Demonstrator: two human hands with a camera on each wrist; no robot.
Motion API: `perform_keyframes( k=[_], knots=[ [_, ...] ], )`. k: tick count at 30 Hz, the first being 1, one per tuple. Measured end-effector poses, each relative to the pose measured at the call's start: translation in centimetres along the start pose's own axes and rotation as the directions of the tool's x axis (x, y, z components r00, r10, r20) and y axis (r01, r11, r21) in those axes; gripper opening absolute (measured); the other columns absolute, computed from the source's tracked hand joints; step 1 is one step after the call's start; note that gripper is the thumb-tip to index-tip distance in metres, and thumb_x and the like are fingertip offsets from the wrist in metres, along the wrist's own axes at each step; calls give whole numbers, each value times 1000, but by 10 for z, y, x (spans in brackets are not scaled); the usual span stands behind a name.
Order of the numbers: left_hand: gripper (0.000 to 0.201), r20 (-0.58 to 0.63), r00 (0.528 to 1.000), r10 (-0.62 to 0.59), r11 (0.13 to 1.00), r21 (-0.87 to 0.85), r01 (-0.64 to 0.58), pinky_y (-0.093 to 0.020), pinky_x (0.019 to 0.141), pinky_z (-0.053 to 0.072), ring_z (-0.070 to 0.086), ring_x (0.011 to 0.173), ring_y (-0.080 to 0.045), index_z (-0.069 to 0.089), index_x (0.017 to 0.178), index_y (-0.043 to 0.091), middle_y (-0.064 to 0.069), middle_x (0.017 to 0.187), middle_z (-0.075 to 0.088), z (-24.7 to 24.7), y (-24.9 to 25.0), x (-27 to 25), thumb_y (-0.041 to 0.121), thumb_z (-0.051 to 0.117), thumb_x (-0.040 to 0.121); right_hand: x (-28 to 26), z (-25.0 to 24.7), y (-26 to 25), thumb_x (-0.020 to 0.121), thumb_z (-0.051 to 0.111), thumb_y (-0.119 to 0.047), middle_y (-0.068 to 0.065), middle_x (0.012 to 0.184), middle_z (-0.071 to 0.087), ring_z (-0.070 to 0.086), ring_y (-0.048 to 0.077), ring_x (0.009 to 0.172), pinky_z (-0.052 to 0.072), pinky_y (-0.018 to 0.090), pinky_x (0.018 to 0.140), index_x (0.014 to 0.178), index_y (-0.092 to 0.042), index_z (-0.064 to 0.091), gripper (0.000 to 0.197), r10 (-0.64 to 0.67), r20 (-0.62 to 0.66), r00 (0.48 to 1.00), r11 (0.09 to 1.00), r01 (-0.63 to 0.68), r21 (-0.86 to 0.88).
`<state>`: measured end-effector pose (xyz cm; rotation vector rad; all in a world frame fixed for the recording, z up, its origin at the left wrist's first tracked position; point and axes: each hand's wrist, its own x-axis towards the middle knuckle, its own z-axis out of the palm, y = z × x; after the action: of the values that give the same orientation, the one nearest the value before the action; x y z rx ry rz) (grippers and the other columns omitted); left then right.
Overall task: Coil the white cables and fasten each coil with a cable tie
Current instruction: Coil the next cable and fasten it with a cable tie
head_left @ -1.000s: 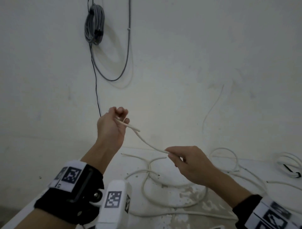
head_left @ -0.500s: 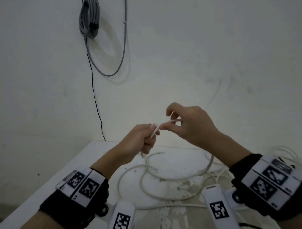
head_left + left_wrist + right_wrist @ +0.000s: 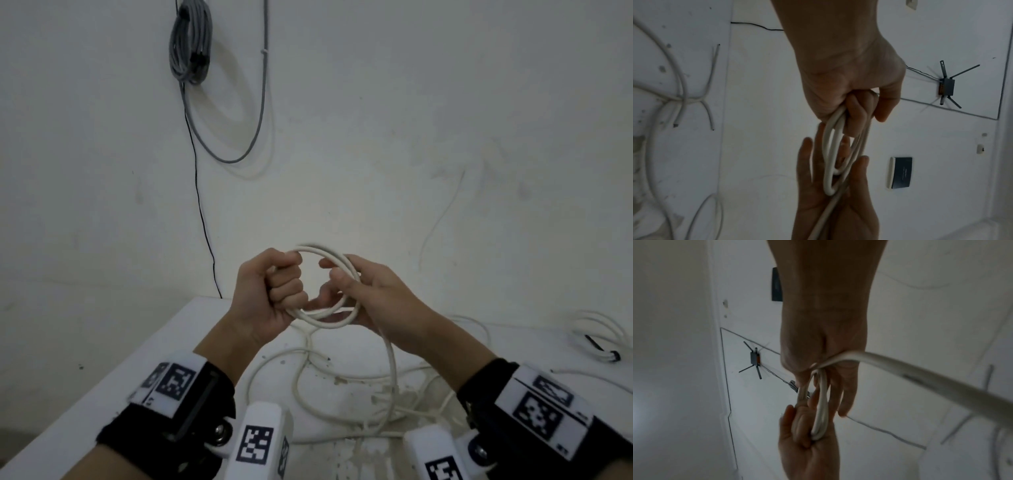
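Observation:
A small coil of white cable (image 3: 322,317) hangs above the table between both hands. My left hand (image 3: 274,284) is a fist that grips the coil's left side, as the left wrist view also shows (image 3: 855,110). My right hand (image 3: 370,294) is at the coil's right side, fingers (image 3: 805,155) nearly straight, and the loops (image 3: 828,162) lie across its palm. The free length of cable (image 3: 390,359) drops from the right hand to the table and passes close to the right wrist camera (image 3: 920,374).
Loose white cables (image 3: 301,387) lie tangled on the white table (image 3: 144,363). A coiled white bundle with a black tie (image 3: 603,342) rests far right. A grey cable coil (image 3: 190,41) hangs on the wall, with a router (image 3: 946,84) mounted further along.
One second ago the hands were apart with a straight stretch of cable between them. They came together, and the left fist now holds loops of cable with the right hand against them.

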<state>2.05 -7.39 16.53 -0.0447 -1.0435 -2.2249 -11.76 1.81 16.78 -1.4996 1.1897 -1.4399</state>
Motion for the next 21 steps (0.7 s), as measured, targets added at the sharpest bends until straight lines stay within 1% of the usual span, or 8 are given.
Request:
perform_keyframes(
  k=[2, 4, 6, 9, 11, 13, 17, 21],
  knots=[
    [30, -69, 997, 19, 1000, 9, -19, -15, 29, 12, 3, 36, -8, 36, 51, 17, 9, 45, 6, 1, -4, 0, 17, 62, 65, 2, 7, 4, 99, 42, -17, 3, 59, 53, 67, 18, 66, 59, 35, 70, 105, -3, 57, 21, -18, -84, 996, 992, 28, 123],
    [33, -101, 995, 0, 999, 45, 4, -16, 31, 11, 2, 37, -9, 36, 51, 18, 8, 45, 6, 3, -8, -1, 30, 49, 79, 5, 13, 8, 101, 38, -20, 0, 51, 44, 65, 18, 61, 56, 28, 57, 106, -5, 57, 25, -68, -190, 980, 996, 79, 50],
    [38, -102, 994, -27, 995, 94, 37, -17, 33, 12, 3, 38, -9, 36, 51, 17, 8, 40, 10, 4, -11, -2, 37, 44, 83, 4, 15, 11, 102, 33, -24, 2, 53, 46, 63, 18, 56, 51, 22, 49, 113, -9, 55, 29, -144, -238, 960, 987, 123, -102],
    [38, -81, 991, -107, 977, 175, 119, -18, 35, 16, 5, 38, -9, 40, 50, 16, 9, 36, 19, 2, -9, -4, 33, 40, 85, 3, 12, 17, 102, 31, -28, 8, 78, 57, 68, 23, 57, 53, 30, 47, 127, -27, 47, 29, -215, -243, 946, 946, 140, -291],
    [35, -70, 985, -156, 963, 210, 168, -17, 34, 18, 5, 38, -9, 41, 51, 15, 9, 36, 20, 0, -6, -6, 27, 40, 83, 2, 8, 21, 101, 33, -30, 8, 96, 56, 69, 24, 57, 56, 34, 49, 134, -35, 41, 35, -255, -235, 938, 912, 153, -380],
    [31, -66, 978, -196, 944, 258, 206, -17, 33, 18, 6, 37, -9, 45, 52, 14, 9, 35, 24, 0, -3, -7, 23, 40, 81, 3, 3, 21, 100, 36, -29, 9, 102, 53, 70, 24, 61, 58, 37, 50, 139, -40, 34, 40, -289, -214, 933, 888, 177, -425],
    [34, -49, 974, -222, 934, 277, 227, -17, 34, 28, 23, 27, -4, 48, 57, 13, 9, 36, 26, 0, 0, -7, 29, 39, 85, 2, -5, 10, 99, 40, -28, 9, 99, 59, 71, 23, 65, 57, 50, 51, 126, -33, 53, 30, -262, -123, 957, 860, 174, -480],
    [36, -97, 965, -244, 906, 332, 262, -21, 37, 36, 32, 30, -8, 40, 61, 14, 8, 35, 25, -2, 1, -8, 33, 35, 92, -1, -11, -1, 99, 40, -27, 8, 94, 63, 70, 28, 64, 57, 48, 50, 110, -18, 61, 25, -177, -27, 984, 840, 137, -525]
  ],
)
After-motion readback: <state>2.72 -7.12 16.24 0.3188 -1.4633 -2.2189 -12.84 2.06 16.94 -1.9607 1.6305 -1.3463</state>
